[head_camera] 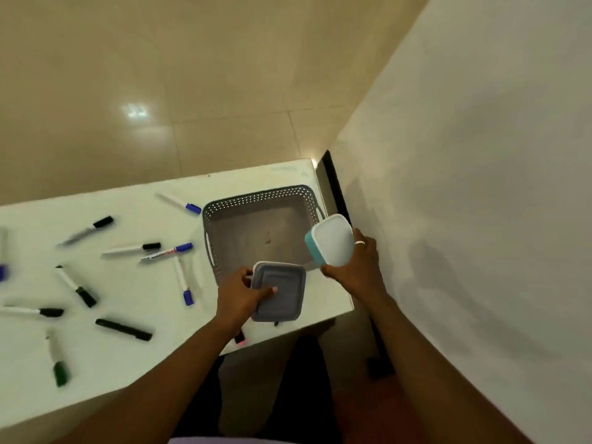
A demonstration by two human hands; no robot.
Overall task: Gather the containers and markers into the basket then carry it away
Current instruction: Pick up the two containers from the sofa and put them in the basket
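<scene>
A grey perforated basket [224, 206] stands empty at the right end of the white table [134, 363]. My left hand [238, 296] grips a flat grey lidded container [282, 291] at the basket's near edge. In my right hand [360, 267] is a teal container with a white lid [333, 240], held tilted over the basket's right rim. Several markers lie scattered on the table to the left, among them a blue-capped one [182, 278] and a black one [123, 329].
A white wall [480, 219] rises close on the right, with a dark strip [334, 187] between it and the table. Beige tiled floor [192, 91] lies beyond the table's far edge. A green-capped marker [59, 363] sits near the front edge.
</scene>
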